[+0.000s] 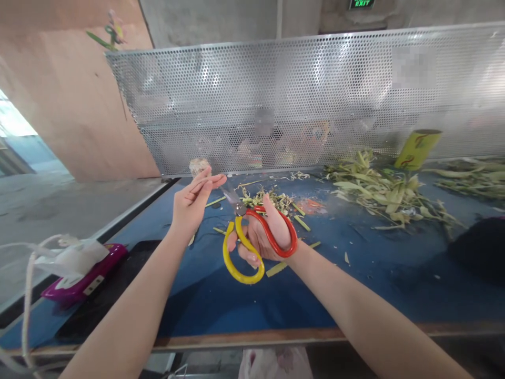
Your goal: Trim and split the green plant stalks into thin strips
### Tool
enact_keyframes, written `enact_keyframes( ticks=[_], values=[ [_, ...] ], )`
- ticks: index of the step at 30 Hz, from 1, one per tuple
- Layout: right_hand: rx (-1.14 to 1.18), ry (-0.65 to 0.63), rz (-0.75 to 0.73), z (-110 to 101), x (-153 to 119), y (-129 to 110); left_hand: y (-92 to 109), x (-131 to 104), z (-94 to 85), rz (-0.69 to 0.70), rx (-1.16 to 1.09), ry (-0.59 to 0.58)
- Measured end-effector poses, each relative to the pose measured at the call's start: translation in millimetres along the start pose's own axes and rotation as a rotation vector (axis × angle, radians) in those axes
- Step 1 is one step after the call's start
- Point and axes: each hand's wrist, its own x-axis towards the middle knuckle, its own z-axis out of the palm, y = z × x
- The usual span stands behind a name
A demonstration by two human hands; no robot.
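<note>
My right hand (pixel 260 238) is wrapped through the loops of a pair of scissors (pixel 240 209), one handle red and the other yellow. Their blades point up and left, toward the fingertips of my left hand (pixel 193 199). That hand is closed in a pinch; whatever lies between its fingers is too small to make out. Just behind the left fingers is a pale, whitish clump (pixel 200 166). Under and beyond the scissors, green plant trimmings (pixel 278 201) and short cut stalks (pixel 302 223) lie scattered on the blue tabletop (pixel 244 308).
A perforated metal screen (pixel 244 95) stands along the table's back. At right are a heap of long green leaves (pixel 379 187), a yellow cylinder (pixel 418 149) and a dark object (pixel 479 250). A purple power strip (pixel 84 279) with white cables sits at left by a black flat panel (pixel 114 295).
</note>
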Motion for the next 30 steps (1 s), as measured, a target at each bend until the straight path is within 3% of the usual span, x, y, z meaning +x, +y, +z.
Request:
enact_keyframes(
  ticks=[3, 9, 14, 20, 30],
  values=[
    [-0.012, 0.048, -0.064, 0.6, -0.9, -2.3, -10.0, -0.6, 4.7, -0.075, -0.159, 0.08],
    [-0.06, 0.021, 0.007, 2.2, 0.9, 0.0, -18.0, -2.0, 10.9, -0.204, -0.324, 0.197],
    [-0.078, 0.056, -0.058, 4.9, -0.2, 0.9, -15.7, -2.6, 11.7, -0.429, -0.482, 0.238],
    [-0.098, 0.051, -0.14, 5.3, -1.0, 1.5, -18.2, -5.1, 11.2, -0.491, -0.493, 0.2],
    [-0.1, 0.115, -0.109, 10.6, 1.5, 0.8, -21.6, -12.5, 13.5, -0.58, -0.344, -0.04]
  ],
)
